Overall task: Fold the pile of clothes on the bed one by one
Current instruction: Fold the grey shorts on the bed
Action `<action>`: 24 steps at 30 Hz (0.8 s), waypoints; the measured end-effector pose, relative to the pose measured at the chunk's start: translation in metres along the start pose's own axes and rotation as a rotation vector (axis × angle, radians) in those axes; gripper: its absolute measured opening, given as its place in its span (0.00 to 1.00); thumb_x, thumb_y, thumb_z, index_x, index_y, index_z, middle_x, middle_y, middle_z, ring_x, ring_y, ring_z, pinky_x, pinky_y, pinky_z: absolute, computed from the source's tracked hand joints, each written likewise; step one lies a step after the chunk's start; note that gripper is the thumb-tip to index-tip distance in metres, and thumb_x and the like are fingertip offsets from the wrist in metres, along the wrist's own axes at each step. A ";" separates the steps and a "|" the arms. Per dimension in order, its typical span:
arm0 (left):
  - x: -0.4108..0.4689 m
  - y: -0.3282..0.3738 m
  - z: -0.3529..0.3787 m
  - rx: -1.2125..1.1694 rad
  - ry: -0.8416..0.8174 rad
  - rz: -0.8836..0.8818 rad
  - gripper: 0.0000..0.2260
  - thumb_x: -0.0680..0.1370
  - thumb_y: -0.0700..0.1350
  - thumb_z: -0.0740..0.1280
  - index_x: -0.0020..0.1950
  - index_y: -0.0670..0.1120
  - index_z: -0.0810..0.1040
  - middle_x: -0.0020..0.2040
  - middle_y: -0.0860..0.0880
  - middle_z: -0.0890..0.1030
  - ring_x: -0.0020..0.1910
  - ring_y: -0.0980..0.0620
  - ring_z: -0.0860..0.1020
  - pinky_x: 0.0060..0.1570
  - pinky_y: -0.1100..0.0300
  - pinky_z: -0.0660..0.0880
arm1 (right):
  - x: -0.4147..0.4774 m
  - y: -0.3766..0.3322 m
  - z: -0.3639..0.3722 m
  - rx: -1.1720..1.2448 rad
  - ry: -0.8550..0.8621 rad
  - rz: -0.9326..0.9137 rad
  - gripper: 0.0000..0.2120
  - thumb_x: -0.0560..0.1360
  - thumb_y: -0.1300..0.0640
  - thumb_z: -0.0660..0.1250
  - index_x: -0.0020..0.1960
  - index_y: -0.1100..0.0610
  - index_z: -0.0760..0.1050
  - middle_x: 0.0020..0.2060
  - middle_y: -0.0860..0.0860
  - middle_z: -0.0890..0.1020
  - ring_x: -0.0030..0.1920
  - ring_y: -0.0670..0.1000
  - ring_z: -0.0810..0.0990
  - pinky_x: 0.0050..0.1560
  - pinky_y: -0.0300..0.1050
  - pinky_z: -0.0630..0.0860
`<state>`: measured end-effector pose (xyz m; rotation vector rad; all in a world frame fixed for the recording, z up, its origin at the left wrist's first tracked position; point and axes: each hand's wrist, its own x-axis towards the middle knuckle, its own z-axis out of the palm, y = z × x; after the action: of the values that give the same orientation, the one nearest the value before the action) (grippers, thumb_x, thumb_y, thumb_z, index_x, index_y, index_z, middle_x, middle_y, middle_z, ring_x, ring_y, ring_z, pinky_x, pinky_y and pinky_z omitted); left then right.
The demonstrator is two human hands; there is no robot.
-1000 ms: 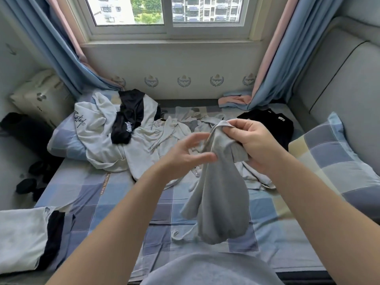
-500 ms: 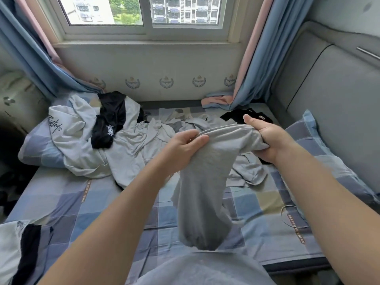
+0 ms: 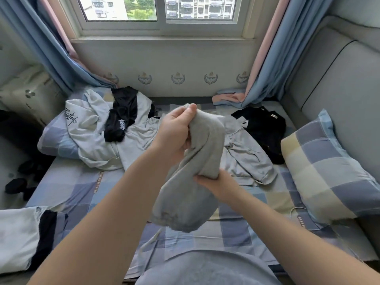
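From the head view, the person stands at the near edge of the bed [image 3: 82, 192] with one grey garment [image 3: 191, 182] held up in the air above the middle of the mattress. The left hand [image 3: 176, 130] pinches its top end, thumb and fingers bunched around the cloth. The right hand [image 3: 218, 186] grips it lower down, fingers curled into the fabric. The garment hangs twisted and doubled between them, not laid flat, so I judge its fold is only beginning.

Plenty is left. Toward the far left corner a pale hoodie [image 3: 92, 128] sprawls crumpled over a pillow with a black garment [image 3: 121, 118] thrown on top. Behind the hands, near the middle, a grey sweatshirt [image 3: 246, 157] lies rumpled. Toward the far right corner a black top [image 3: 265, 130] lies flatter, though I cannot tell whether it is folded.

At the near left corner a white and black item [image 3: 18, 233] lies flat with straight edges; it may be a finished piece, but that is a guess. By my reckoning the task is in its early part, with at least three pieces waiting after this one.
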<state>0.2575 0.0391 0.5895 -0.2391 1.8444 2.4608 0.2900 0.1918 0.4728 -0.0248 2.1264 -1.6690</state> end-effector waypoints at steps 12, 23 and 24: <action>0.000 -0.055 -0.057 0.705 -0.267 -0.305 0.24 0.74 0.61 0.73 0.65 0.50 0.77 0.59 0.52 0.82 0.49 0.58 0.82 0.43 0.66 0.75 | 0.006 -0.029 -0.054 0.338 0.122 -0.074 0.07 0.81 0.61 0.66 0.56 0.55 0.82 0.49 0.55 0.87 0.53 0.55 0.84 0.55 0.50 0.81; -0.001 -0.074 -0.023 0.524 -0.126 0.012 0.10 0.82 0.47 0.66 0.40 0.50 0.75 0.36 0.47 0.75 0.35 0.49 0.72 0.37 0.51 0.70 | 0.006 -0.052 -0.090 0.678 0.150 -0.119 0.15 0.84 0.57 0.60 0.68 0.58 0.74 0.60 0.55 0.83 0.59 0.55 0.83 0.53 0.49 0.81; 0.000 -0.068 -0.024 0.468 -0.056 -0.003 0.11 0.82 0.47 0.66 0.41 0.48 0.75 0.37 0.46 0.75 0.35 0.48 0.74 0.36 0.49 0.72 | 0.007 -0.050 -0.091 0.625 0.152 -0.114 0.17 0.84 0.56 0.60 0.71 0.56 0.71 0.62 0.53 0.82 0.60 0.54 0.82 0.55 0.50 0.80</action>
<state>0.2687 0.0352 0.5186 -0.1439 2.3119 1.9299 0.2402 0.2606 0.5333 0.1765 1.6325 -2.3969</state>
